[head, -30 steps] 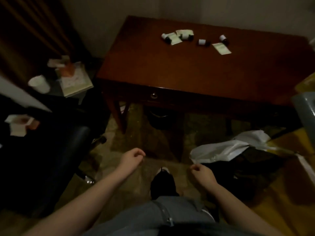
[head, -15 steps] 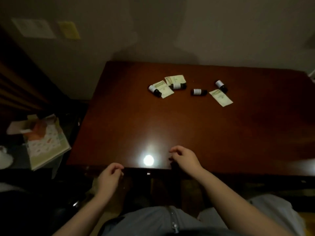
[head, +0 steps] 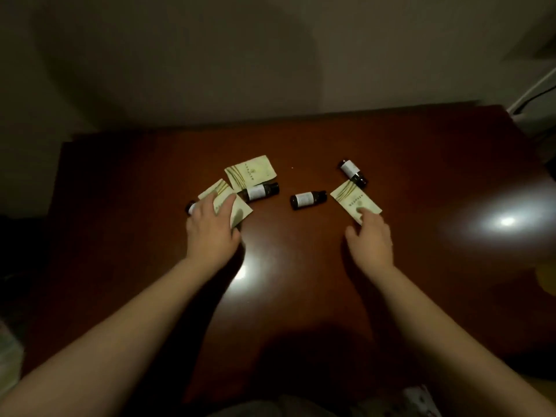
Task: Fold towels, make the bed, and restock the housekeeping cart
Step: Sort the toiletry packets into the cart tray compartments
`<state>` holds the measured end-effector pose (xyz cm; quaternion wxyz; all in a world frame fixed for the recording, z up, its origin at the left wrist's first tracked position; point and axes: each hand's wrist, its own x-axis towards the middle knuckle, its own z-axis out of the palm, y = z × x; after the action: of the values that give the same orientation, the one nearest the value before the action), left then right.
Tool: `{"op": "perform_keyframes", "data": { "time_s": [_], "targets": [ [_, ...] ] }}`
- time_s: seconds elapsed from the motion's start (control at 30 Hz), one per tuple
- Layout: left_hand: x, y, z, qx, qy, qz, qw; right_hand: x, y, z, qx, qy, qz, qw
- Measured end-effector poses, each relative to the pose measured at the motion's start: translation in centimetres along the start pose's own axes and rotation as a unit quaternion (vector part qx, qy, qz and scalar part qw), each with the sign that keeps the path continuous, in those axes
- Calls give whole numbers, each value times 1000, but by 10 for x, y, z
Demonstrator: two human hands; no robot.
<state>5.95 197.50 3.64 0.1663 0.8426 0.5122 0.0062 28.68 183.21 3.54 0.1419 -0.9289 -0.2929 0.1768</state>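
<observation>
Desk of dark red wood across the middle of the frame. Left hand, fingers straight and slightly spread, lies flat over a pale sachet and a small dark bottle at centre left. Right hand, fingers extended, touches a second sachet at centre right.

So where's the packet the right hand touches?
Head view: the packet lies on the desk, right of the middle bottle, just nearer than the rightmost bottle.

On the dark desk, the left hand lies on the left sachet — the right hand touches the right sachet.
</observation>
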Motion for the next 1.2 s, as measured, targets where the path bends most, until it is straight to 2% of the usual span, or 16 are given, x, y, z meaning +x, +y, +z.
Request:
{"op": "perform_keyframes", "data": {
  "time_s": [0.07, 0.13, 0.27, 0.33, 0.43, 0.5, 0.57, 0.63, 0.7, 0.8, 0.87, 0.97, 1.07, 1.13, 1.2],
  "targets": [
    [21, -9, 5, 73, -29, 23, 997, 40, 4, -3, -39, 16, -20, 999],
    [32, -21, 11, 117, -80, 16, 990, 67, 7, -2, -84, -2, -30, 996],
    [41, -27, 15, 113, -147, -42, 982, 92, 16, 8, -100, -33, -34, 994],
    [35, -18, 18, 90, -123, -72, 986, 92, 21, 8, -69, -94, -16, 993],
    [14, 1, 29, 47, -77, -100, 991, 83, 26, 2, -23, -201, -80, 976],
    [-1, 11, 33, 3, -51, -121, 991, 84, 18, -17, 70, -203, -127, 968],
    [-6, 18, 33, -32, -2, -153, 988, 99, 3, -36, 138, -136, -149, 970],
    [2, 23, 28, -41, 61, -169, 983, 127, -15, -48, 111, -83, -163, 977],
    [22, 25, 24, -36, 93, -183, 978, 152, -32, -49, 42, -106, -172, 979],
    [55, 19, 27, -49, 78, -239, 967, 160, -34, -21, -16, -175, -180, 968],
    [66, 16, 34, -49, 60, -265, 961, 144, -28, 1, -1, -154, -187, 970],
    [68, 17, 42, -27, 30, -237, 971, 119, -36, 15, 53, -117, -188, 974],
    [68, 17, 39, 1, -18, -192, 981, 101, -54, 18, 57, -173, -218, 959],
    [64, 15, 38, 30, -45, -159, 986, 86, -62, 22, 3, -211, -273, 939],
    [53, 18, 42, 68, -43, -121, 989, 69, -61, 36, -120, -218, -337, 908]
  ]
}}
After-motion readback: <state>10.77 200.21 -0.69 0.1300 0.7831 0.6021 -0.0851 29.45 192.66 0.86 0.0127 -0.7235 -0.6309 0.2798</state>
